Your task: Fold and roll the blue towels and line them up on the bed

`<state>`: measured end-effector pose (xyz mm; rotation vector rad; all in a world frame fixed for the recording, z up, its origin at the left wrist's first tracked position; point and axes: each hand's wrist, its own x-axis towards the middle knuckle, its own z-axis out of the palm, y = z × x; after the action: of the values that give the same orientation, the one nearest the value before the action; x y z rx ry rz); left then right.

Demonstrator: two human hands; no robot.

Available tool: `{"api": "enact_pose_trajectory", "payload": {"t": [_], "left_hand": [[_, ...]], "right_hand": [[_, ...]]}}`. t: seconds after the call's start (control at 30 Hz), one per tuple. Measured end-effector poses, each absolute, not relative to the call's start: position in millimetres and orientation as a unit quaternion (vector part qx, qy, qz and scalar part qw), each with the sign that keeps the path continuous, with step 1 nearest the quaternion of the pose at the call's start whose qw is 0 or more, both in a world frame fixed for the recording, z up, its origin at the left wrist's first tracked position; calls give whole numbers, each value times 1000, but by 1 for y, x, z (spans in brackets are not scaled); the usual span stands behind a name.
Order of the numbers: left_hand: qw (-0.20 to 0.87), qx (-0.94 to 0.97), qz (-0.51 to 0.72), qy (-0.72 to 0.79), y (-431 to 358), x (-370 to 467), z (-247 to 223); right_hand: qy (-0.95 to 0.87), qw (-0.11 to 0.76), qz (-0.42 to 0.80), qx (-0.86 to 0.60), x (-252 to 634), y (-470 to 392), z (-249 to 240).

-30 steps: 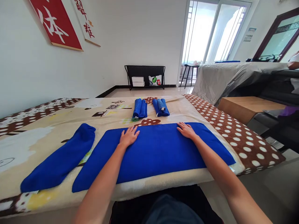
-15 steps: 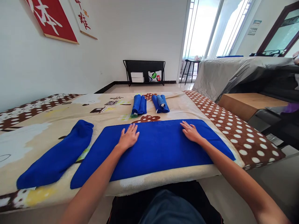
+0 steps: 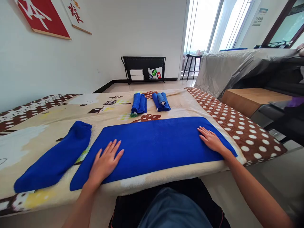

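A blue towel lies spread flat along the near edge of the patterned blanket. My left hand rests palm down on its left part, fingers spread. On its right part lies my right hand, flat with fingers stretched out. Neither hand holds anything. Left of the spread towel is another blue towel, loosely folded and apart from it. Beyond the spread towel sit two groups of rolled blue towels, one at the left and one at the right.
A black rack stands against the far wall, with a black stool near the window. Plastic sheeting covers furniture at the right, beside a wooden box. Red and white hangings are on the left wall.
My left hand has moved left and nearer to me across the spread towel. My right hand has moved to the right. The view has shifted slightly.
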<state>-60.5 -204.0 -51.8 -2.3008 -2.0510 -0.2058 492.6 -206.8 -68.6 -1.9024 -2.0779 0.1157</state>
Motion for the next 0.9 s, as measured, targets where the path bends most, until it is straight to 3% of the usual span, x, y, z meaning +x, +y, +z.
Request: {"api": "enact_pose_trajectory", "payload": {"t": [0.2,0.37,0.63,0.77,0.9], "left_hand": [[87,-652,-124,-743,-260,-127,-75],[81,-611,-115,-779,-259,-108,-68],[-91,-875,-38,-474,-175,43,-24],[-82,-831,-4,-550,-114,41,-30],[-44,-747,-28,-663,-82,-42,-38]], "right_hand": [[-661,200,10,-723,577,-262,-106],[-625,167,-99,-756,543,-262,-106],[-856,98,120,-493,359,-193,-44],[-839,87,121,-523,358,-144,-40],[-735,89,91,-666,445,-124,-40]]}}
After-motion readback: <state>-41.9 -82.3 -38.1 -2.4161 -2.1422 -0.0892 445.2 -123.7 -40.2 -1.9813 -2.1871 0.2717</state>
